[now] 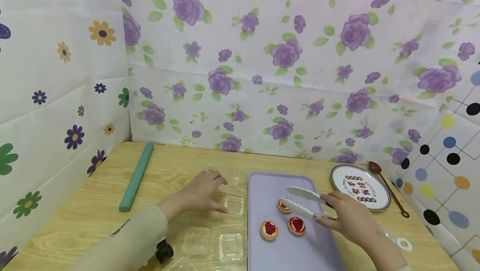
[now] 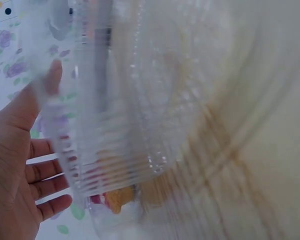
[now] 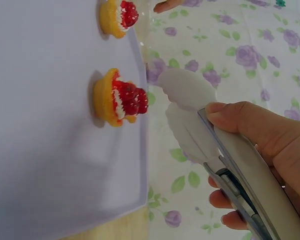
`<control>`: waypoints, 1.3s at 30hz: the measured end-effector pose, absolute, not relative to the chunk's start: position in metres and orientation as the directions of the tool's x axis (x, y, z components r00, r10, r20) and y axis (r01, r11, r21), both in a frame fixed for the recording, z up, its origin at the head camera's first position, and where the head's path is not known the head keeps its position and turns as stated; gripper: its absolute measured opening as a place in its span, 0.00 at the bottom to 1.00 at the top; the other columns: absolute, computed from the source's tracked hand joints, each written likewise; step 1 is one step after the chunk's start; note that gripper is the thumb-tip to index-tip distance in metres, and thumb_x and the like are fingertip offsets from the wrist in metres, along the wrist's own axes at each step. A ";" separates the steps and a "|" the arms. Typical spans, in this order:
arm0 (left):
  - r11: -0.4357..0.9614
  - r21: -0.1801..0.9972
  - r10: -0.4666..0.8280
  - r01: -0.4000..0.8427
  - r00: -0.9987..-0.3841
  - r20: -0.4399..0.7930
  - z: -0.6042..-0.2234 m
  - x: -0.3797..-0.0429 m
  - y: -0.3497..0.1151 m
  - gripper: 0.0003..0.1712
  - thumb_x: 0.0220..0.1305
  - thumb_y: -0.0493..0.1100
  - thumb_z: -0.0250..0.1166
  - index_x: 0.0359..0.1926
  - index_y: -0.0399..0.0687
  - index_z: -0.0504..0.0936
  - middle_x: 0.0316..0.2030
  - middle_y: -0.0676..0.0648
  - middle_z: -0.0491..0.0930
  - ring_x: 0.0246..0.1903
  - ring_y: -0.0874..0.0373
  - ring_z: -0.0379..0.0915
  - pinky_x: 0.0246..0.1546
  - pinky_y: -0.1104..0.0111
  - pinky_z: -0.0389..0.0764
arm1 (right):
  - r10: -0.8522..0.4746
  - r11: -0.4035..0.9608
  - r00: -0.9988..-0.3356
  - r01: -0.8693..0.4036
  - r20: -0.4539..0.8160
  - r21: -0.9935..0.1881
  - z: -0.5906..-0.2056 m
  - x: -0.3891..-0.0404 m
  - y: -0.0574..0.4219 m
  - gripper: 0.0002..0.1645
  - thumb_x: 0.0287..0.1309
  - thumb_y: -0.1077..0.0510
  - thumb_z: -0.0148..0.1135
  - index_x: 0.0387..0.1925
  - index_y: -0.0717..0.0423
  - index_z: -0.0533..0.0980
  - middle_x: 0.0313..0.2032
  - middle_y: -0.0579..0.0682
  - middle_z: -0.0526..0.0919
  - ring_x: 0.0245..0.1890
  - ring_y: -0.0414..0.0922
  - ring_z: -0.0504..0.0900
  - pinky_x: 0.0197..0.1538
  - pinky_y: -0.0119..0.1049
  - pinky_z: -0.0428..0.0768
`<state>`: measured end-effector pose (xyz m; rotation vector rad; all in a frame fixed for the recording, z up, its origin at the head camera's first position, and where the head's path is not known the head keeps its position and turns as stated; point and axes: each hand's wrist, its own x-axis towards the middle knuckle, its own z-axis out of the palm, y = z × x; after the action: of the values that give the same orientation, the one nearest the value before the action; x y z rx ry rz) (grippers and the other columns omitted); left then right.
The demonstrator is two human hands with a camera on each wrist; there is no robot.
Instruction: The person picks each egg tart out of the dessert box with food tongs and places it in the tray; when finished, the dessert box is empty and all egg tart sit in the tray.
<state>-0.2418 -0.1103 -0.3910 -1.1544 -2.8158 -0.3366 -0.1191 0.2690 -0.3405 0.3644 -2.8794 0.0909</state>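
Observation:
My right hand (image 1: 350, 217) grips a pair of white-tipped tongs (image 3: 187, 90), thumb on one arm and fingers round the other. The tong tips stand apart over a lilac tray (image 1: 285, 254), with nothing between them. Three berry tarts (image 1: 269, 230) with red tops and white cream sit on that tray, one partly behind the tongs. My left hand (image 1: 198, 192) is left of the tray at a clear plastic box (image 1: 234, 204), thumb and fingers spread. In the left wrist view, loosely bent fingers lie right at the ribbed edge of the clear plastic (image 2: 115, 115), which is blurred.
More clear plastic boxes (image 1: 230, 244) lie at the front, left of the tray. A green roll (image 1: 136, 177) lies at the far left. Behind the right hand are a printed plate (image 1: 345, 179) and a brown wooden spoon (image 1: 390, 187). A white ring (image 1: 403, 244) lies at right.

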 end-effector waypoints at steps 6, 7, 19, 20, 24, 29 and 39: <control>0.666 0.256 0.666 0.701 -0.713 0.221 -0.389 -0.236 -0.125 0.41 0.48 0.64 0.71 0.57 0.45 0.75 0.54 0.45 0.75 0.58 0.47 0.68 0.62 0.49 0.67 | -0.279 0.956 -0.921 -0.294 0.272 -0.012 -0.331 -0.124 0.257 0.35 0.44 0.41 0.73 0.51 0.57 0.80 0.43 0.49 0.83 0.35 0.45 0.83 0.31 0.38 0.81; 0.667 0.259 0.660 0.699 -0.715 0.230 -0.389 -0.235 -0.128 0.40 0.48 0.64 0.72 0.57 0.45 0.75 0.54 0.45 0.75 0.58 0.46 0.68 0.62 0.48 0.68 | -0.285 0.955 -0.917 -0.297 0.279 -0.004 -0.330 -0.125 0.255 0.35 0.44 0.41 0.73 0.51 0.57 0.80 0.44 0.49 0.83 0.35 0.45 0.83 0.30 0.37 0.80; 0.723 0.321 0.529 0.612 -0.789 0.312 -0.398 -0.226 -0.162 0.39 0.45 0.58 0.76 0.56 0.47 0.76 0.55 0.44 0.75 0.57 0.45 0.69 0.59 0.47 0.71 | -0.350 0.934 -0.885 -0.356 0.307 0.038 -0.317 -0.137 0.227 0.35 0.44 0.40 0.73 0.51 0.56 0.80 0.45 0.50 0.83 0.37 0.45 0.83 0.30 0.39 0.81; 0.721 0.330 0.520 0.609 -0.791 0.323 -0.398 -0.225 -0.164 0.39 0.45 0.58 0.76 0.56 0.47 0.76 0.55 0.44 0.75 0.57 0.44 0.69 0.59 0.47 0.71 | -0.353 0.932 -0.884 -0.360 0.306 0.037 -0.316 -0.137 0.225 0.35 0.45 0.40 0.73 0.51 0.56 0.80 0.45 0.50 0.83 0.38 0.46 0.83 0.30 0.39 0.81; 0.702 0.381 0.490 0.601 -0.797 0.354 -0.401 -0.223 -0.172 0.38 0.45 0.54 0.77 0.56 0.46 0.76 0.55 0.44 0.75 0.57 0.45 0.69 0.59 0.48 0.71 | -0.371 0.925 -0.879 -0.379 0.298 0.033 -0.315 -0.141 0.214 0.35 0.45 0.41 0.73 0.52 0.56 0.79 0.46 0.51 0.83 0.41 0.47 0.83 0.33 0.40 0.82; 0.674 0.448 0.492 0.587 -0.810 0.321 -0.407 -0.223 -0.179 0.38 0.46 0.52 0.76 0.58 0.45 0.74 0.57 0.42 0.75 0.59 0.43 0.68 0.58 0.47 0.72 | -0.391 0.916 -0.876 -0.401 0.283 0.022 -0.316 -0.146 0.201 0.37 0.45 0.39 0.72 0.53 0.58 0.79 0.48 0.53 0.83 0.44 0.49 0.83 0.39 0.43 0.83; 0.579 0.625 0.489 0.524 -0.836 0.248 -0.429 -0.228 -0.188 0.41 0.51 0.50 0.74 0.65 0.43 0.69 0.61 0.40 0.71 0.59 0.42 0.69 0.58 0.46 0.73 | -0.450 0.890 -0.854 -0.453 0.262 0.052 -0.320 -0.154 0.177 0.37 0.45 0.38 0.72 0.53 0.56 0.79 0.48 0.52 0.84 0.47 0.50 0.83 0.48 0.46 0.83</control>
<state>-0.2278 -0.1884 -0.4290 -0.8819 -2.7487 -1.1116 -0.1544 0.1771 -0.3196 0.6793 -2.7898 0.0169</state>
